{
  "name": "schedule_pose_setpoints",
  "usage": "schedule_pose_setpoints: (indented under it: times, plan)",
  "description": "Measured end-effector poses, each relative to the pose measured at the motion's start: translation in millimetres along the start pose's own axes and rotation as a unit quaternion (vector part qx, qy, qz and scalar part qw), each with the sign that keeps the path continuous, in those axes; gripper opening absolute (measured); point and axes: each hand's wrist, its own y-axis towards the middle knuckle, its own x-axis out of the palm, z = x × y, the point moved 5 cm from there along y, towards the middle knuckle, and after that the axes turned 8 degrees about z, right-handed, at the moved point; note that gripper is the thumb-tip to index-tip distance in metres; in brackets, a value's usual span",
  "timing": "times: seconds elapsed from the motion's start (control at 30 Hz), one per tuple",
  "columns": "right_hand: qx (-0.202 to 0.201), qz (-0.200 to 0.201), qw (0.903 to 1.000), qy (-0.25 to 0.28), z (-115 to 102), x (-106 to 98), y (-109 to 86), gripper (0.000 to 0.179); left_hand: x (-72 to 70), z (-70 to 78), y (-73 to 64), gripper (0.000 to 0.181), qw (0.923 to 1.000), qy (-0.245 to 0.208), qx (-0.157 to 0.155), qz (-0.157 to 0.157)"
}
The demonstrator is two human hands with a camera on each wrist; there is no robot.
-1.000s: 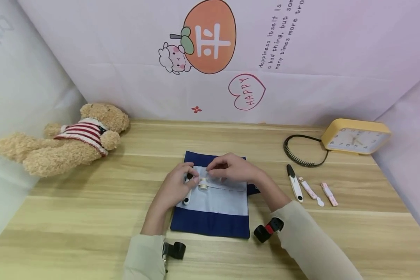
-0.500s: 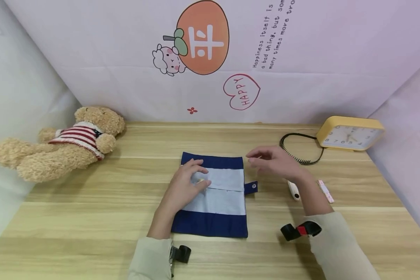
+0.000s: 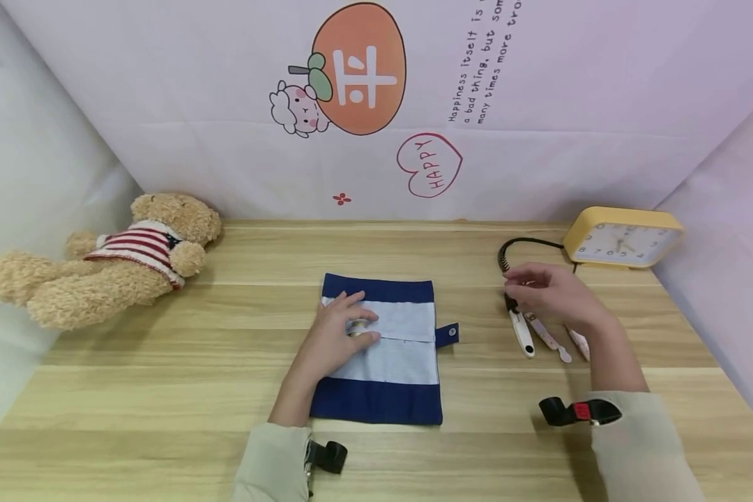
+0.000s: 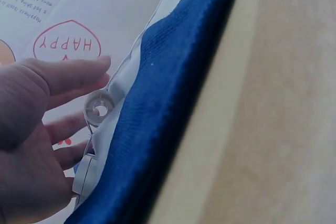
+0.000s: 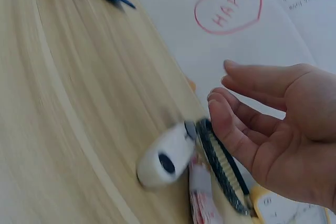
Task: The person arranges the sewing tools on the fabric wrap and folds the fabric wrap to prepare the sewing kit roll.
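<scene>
A fabric roll pouch [image 3: 389,403], navy with a pale inner panel, lies unfolded on the table. My left hand [image 3: 334,338] rests on its left side with fingers spread and slightly bent. In the left wrist view, a small thread spool [image 4: 98,107] stands between thumb and fingers, and a white-handled tool [image 4: 85,176] lies by the lower fingers. My right hand [image 3: 555,296] hovers, fingers loosely bent and holding nothing, over a white tool with a black end [image 3: 521,331]. Beside that tool are two pink-patterned pieces; one [image 3: 542,330] has a white rounded tip, the other [image 3: 579,342] is partly covered by my wrist.
A yellow clock [image 3: 624,237] stands at the back right, a black toothed headband [image 3: 503,254] against it. A teddy bear [image 3: 132,258] lies at the left by the wall. The pouch's snap tab [image 3: 447,335] sticks out to the right.
My right hand has left the pouch and moved right, to above the white tool. The left hand has stayed on the pouch, its fingers spreading over the spool. The view has shifted slightly.
</scene>
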Motion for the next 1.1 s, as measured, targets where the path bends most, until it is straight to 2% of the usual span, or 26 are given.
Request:
schedule_pose_setpoints:
  times: [0.2, 0.37, 0.5, 0.83, 1.1]
  plan:
    - [-0.004, -0.001, 0.9999, -0.015, 18.1, -8.0, 1.2, 0.049, 3.6, -1.5, 0.1, 0.013, 0.9997, 0.023, 0.007, -0.010]
    - [-0.003, -0.022, 0.9995, -0.023, 24.9, -5.2, 2.9, 0.053, 5.2, -1.5, 0.2, 0.006, 0.9995, 0.030, 0.014, -0.005]
    - [-0.004, -0.033, 0.9984, -0.047, 25.4, -0.9, 3.9, 0.056, 5.7, -1.3, -0.2, 0.005, 0.9996, 0.027, 0.013, -0.004]
    - [-0.037, -0.049, 0.9927, -0.103, 18.5, 3.6, 7.5, 0.057, 4.4, -2.9, -1.5, 0.004, 0.9997, 0.023, 0.007, -0.003]
    - [-0.021, -0.044, 0.9951, -0.086, 18.5, 4.8, 10.4, 0.042, 4.4, -3.1, -2.0, 0.004, 0.9997, 0.025, 0.007, 0.000]
